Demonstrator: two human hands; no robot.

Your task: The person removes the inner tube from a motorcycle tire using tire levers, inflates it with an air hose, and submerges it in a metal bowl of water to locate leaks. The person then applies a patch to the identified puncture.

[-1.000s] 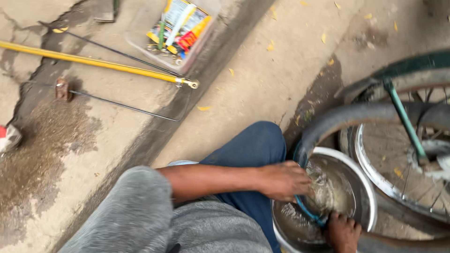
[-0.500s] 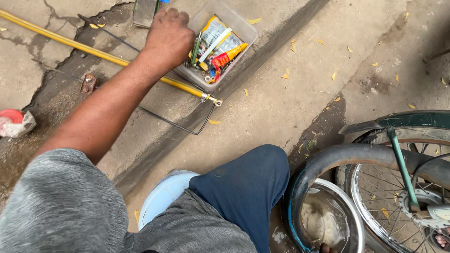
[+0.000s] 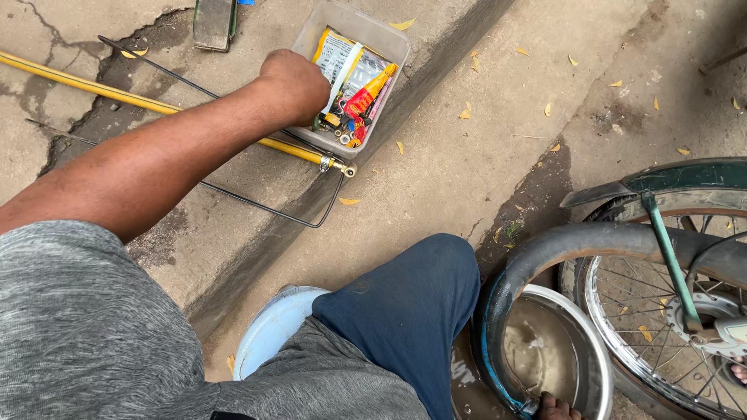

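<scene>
Left hand clenched at tray rim; right hand mostly cropped, grip unclear, beside inner tube.

Your left hand fills near end of plastic box; packets crowd rest. Yellow pipe and wire frame bar kerb approach. Bare concrete right of box open. Tube rings basin.

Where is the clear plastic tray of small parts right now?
Head view, upper centre: the clear plastic tray sits on the raised concrete kerb, left hand reaching into it, yellow rod alongside.
</scene>
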